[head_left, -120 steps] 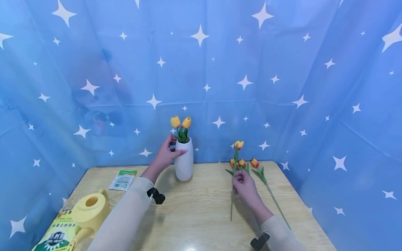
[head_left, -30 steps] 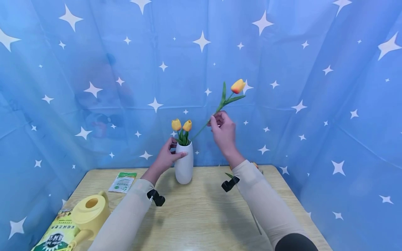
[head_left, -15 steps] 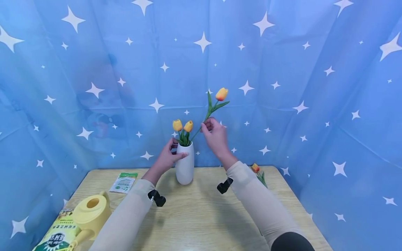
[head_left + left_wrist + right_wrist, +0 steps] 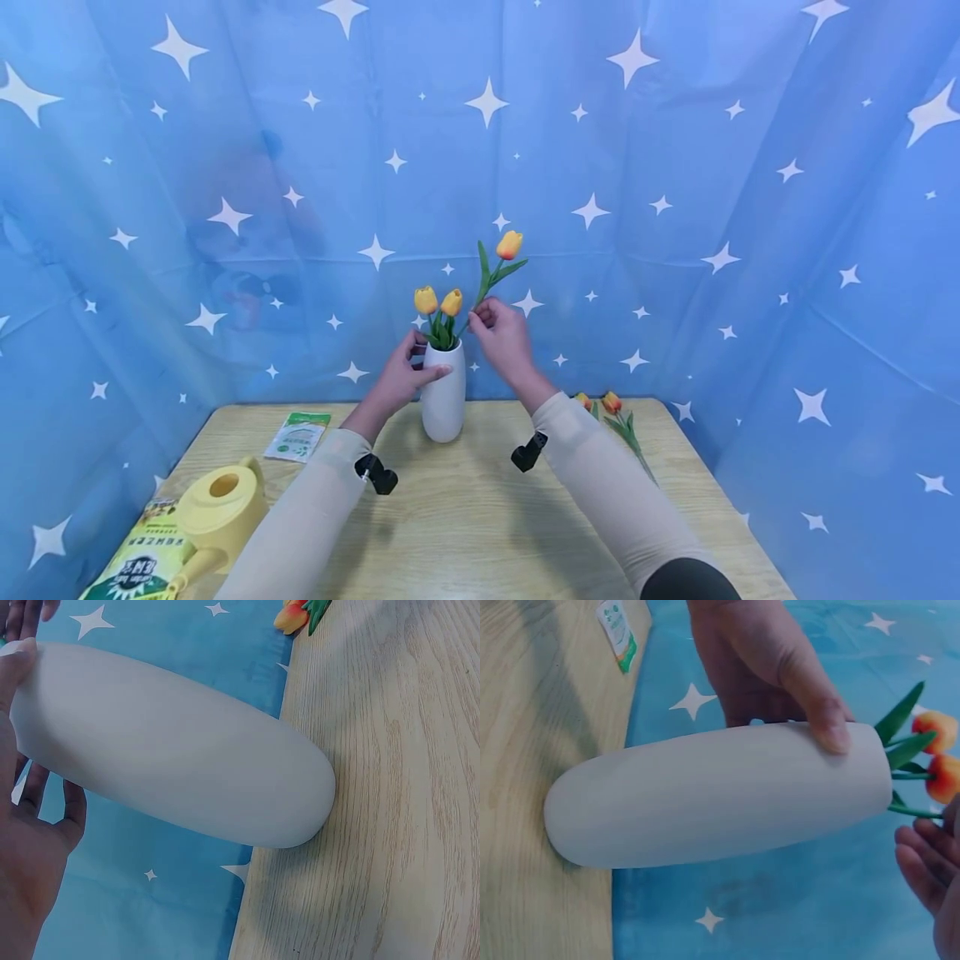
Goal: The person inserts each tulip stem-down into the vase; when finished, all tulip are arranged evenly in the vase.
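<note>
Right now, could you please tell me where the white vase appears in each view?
Head: the white vase stands upright, just left of center, below the middle.
Left wrist: slanting from upper left to right of center, base lower right.
Right wrist: appearing sideways across the middle, base at left.
Shared landmark: the left hand, thumb on the vase near its mouth.

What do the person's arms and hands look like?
Left hand and right hand: bare, no gloves. Long pale-beige sleeves run to both wrists. A small black fitting sits at each cuff, and a rounded black piece shows further up the right sleeve.
</note>
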